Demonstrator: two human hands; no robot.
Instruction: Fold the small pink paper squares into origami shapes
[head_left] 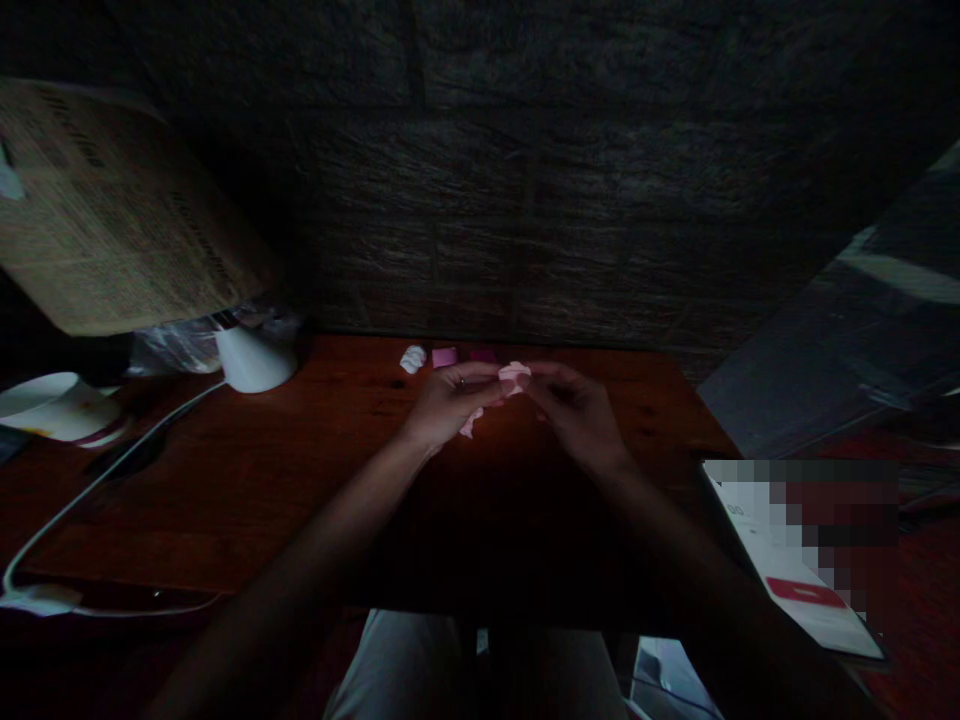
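Above the wooden table, a pale pink lump (pixel 515 377), which looks like modelling clay, is pinched between my two hands. My left hand (pixel 448 405) grips its left side with thumb and fingers, and a ring shows on one finger. From the right, my right hand (pixel 581 408) presses thumb and fingers on the same piece. A smaller pink scrap (pixel 471 424) shows just below my left hand; whether it touches the hand I cannot tell. Behind the hands lie a white twisted lump (pixel 412 359), a pink block (pixel 445 357) and a dark magenta block (pixel 484 355).
On the left of the table (pixel 300 470) stand a lamp (pixel 257 358) with a printed fabric-like shade (pixel 127 210), its white cord (pixel 112 468) and a paper cup (pixel 64 408). A lit screen (pixel 780 560) sits at right. Behind is a dark brick-patterned wall (pixel 480 200).
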